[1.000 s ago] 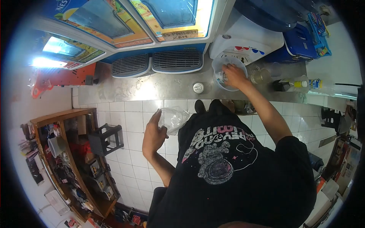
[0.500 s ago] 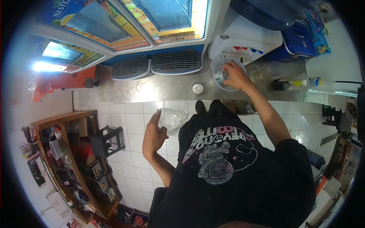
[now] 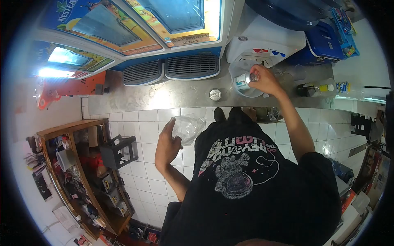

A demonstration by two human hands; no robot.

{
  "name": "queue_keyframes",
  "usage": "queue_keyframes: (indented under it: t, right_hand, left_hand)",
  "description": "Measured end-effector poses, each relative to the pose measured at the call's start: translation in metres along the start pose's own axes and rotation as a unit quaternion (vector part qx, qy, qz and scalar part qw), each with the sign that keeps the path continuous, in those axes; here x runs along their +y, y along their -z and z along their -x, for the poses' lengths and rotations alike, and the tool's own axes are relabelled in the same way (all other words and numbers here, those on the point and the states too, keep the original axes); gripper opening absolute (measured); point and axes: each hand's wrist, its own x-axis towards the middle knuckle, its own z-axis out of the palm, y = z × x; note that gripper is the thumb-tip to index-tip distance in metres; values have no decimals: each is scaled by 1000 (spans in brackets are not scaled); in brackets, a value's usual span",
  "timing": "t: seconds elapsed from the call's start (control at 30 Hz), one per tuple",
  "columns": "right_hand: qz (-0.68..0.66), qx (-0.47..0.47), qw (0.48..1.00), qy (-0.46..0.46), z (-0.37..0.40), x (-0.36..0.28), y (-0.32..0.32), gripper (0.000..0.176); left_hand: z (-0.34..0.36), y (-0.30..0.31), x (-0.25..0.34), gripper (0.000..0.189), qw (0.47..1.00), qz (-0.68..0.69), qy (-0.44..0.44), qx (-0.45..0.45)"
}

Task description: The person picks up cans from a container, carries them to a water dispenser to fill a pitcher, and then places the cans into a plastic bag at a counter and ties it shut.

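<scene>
With my right hand [image 3: 265,80] I grip a drink can [image 3: 243,82] by its silver top end. White with teal print, the can lies tilted on its side within the mouth of a clear plastic tub [image 3: 258,92] on the metal counter. My left hand [image 3: 167,143] is low, in front of the counter edge, its fingers holding a clear plastic bag [image 3: 190,128] that hangs beside them. A second can [image 3: 215,94] stands upright on the counter to the left of the tub.
Behind the counter [image 3: 135,96] stand drink dispensers with drip trays [image 3: 193,66] and a white water dispenser [image 3: 266,39]. Bottles [image 3: 326,88] and a blue cooler box [image 3: 324,43] are at the right. A black stool [image 3: 119,151] and a wooden shelf [image 3: 74,127] stand at the left.
My right hand has moved slightly right and turned the can further onto its side, showing more of its printed wall. My left hand stays with the plastic bag.
</scene>
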Motion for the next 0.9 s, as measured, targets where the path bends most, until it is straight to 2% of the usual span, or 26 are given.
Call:
queue_keyframes:
  t: [0.07,0.1,0.17,0.2,0.23,0.3,0.33,0.4,0.43,0.5,0.57,0.63,0.7,0.73,0.77,0.83,0.87,0.9]
  right_hand:
    - [-100,-25,993,-52,5,7,15,45]
    - [-101,-25,993,-51,9,11,19,45]
    - [-355,-4,933,-62,19,23,28,41]
    - [-423,-35,903,-73,22,31,34,38]
    - [-425,-34,902,-71,24,37,35,38]
    - [-663,-52,744,-67,30,46,33,41]
    - [-666,-50,742,-65,31,49,28,41]
    - [-800,-48,597,-23,31,48,20,45]
    - [-803,-48,594,-20,32,42,18,45]
    - [-890,-33,454,-6,32,23,14,40]
    - [-895,-26,445,-26,27,-10,16,40]
    - [-898,-18,438,-45,21,-11,12,41]
    - [-939,-94,318,-91,8,-3,-3,45]
    - [-916,-65,382,-103,9,-6,-6,48]
    - [-917,-66,380,-101,7,-6,-4,48]
    - [-884,173,410,-146,2,-10,3,45]
    - [-854,208,459,-134,1,-16,0,37]
    - [-854,207,458,-133,4,-13,-4,37]
  left_hand:
    - [2,1,0,68,1000,0,7,0]
    - [2,1,-1,68,1000,-2,7,0]
    - [3,3,-1,69,1000,-5,6,1]
    - [4,3,0,69,1000,-5,8,2]
    - [4,4,1,69,1000,-6,11,3]
    - [3,5,2,69,1000,-11,13,3]
    - [3,6,3,68,1000,-14,16,2]
    - [5,9,6,68,1000,-19,7,5]
    - [6,10,8,68,1000,-20,0,7]
    - [6,13,12,68,999,-32,-5,8]
    - [7,16,14,68,999,-42,-9,8]
    - [7,17,13,67,999,-43,-14,9]
    - [9,18,16,67,998,-54,-12,9]
    - [10,20,18,67,998,-62,-8,9]
    - [11,21,19,67,998,-63,-9,11]
    - [16,23,22,66,998,-50,-10,22]
    - [18,23,20,66,998,-49,-9,25]
    - [19,23,18,66,999,-48,-3,21]
